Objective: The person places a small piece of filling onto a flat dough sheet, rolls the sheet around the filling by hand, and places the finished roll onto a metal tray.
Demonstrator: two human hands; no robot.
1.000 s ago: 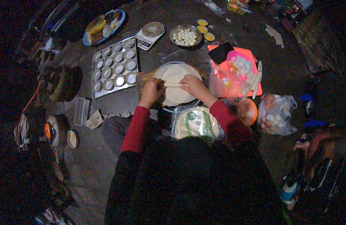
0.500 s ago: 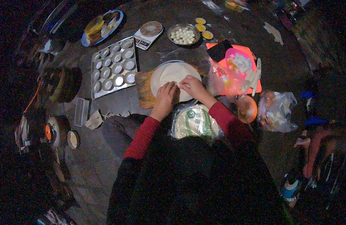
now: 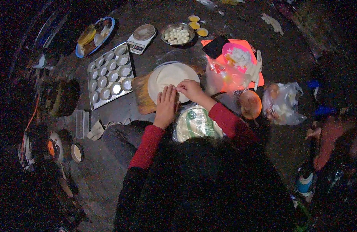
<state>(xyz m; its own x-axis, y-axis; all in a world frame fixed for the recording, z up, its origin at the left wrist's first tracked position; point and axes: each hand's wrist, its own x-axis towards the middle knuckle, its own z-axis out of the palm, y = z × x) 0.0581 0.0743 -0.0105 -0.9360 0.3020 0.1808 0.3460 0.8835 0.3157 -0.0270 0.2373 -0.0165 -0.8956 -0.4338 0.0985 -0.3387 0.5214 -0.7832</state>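
Note:
A stack of thin, round, pale wrapper sheets (image 3: pixel 174 73) lies on a plate atop a wooden board (image 3: pixel 140 96) in front of me. My left hand (image 3: pixel 165 108) rests on the near part of the top sheet, fingers stretched out flat. Just right of its fingertips, my right hand (image 3: pixel 192 91) pinches at the near edge of a sheet; the exact bit between its fingers is too small to make out. Close to my body, below the board, a clear plastic pack (image 3: pixel 194 124) with green print holds similar round sheets.
Fluted metal tart tins fill a tray (image 3: pixel 94 101) at left. Beyond are a kitchen scale (image 3: pixel 143 36), a bowl of small white balls (image 3: pixel 177 35) and a blue-rimmed plate (image 3: pixel 81 53). At right stand an orange tray (image 3: pixel 259 79), an orange bowl (image 3: pixel 251 105) and a plastic bag (image 3: pixel 283 104).
My left hand's fingers have gone from bent and close to the right hand to laid out flat on the sheet. My right hand keeps its pinch. The whole view has shifted slightly.

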